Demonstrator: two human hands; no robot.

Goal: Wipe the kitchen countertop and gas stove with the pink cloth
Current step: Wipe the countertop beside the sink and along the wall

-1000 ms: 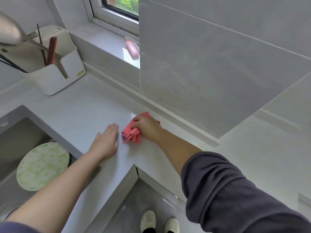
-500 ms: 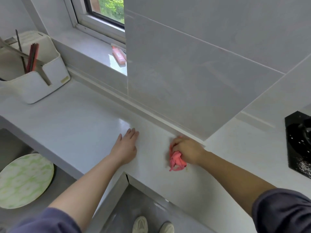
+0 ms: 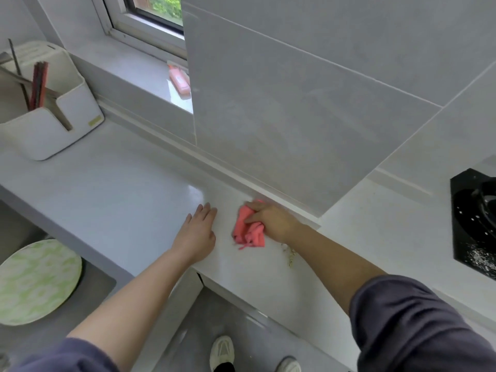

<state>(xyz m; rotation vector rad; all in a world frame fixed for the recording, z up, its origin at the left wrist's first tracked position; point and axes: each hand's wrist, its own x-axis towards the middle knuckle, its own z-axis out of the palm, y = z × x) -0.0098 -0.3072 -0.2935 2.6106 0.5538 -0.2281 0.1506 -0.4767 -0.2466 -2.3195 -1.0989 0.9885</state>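
Observation:
My right hand [image 3: 271, 224] grips the bunched pink cloth [image 3: 247, 232] and presses it on the pale countertop [image 3: 120, 194], close to the foot of the tiled wall. Just left of the cloth, my left hand [image 3: 198, 234] lies flat on the counter with fingers together, holding nothing. A corner of the black gas stove [image 3: 472, 224] shows at the right edge, with white specks on its glass. Small greenish crumbs [image 3: 291, 255] lie on the counter under my right forearm.
A white utensil holder [image 3: 51, 122] with chopsticks stands at the back left. The sink [image 3: 99, 285] at lower left holds a green-patterned plate [image 3: 35, 280]. A pink item [image 3: 178, 80] lies on the window sill. My shoes [image 3: 222, 353] show on the floor below.
The right hand slid the cloth to the right along the wall edge, then back a little toward the left hand. The view shifted right, bringing the stove in. The left hand stays flat.

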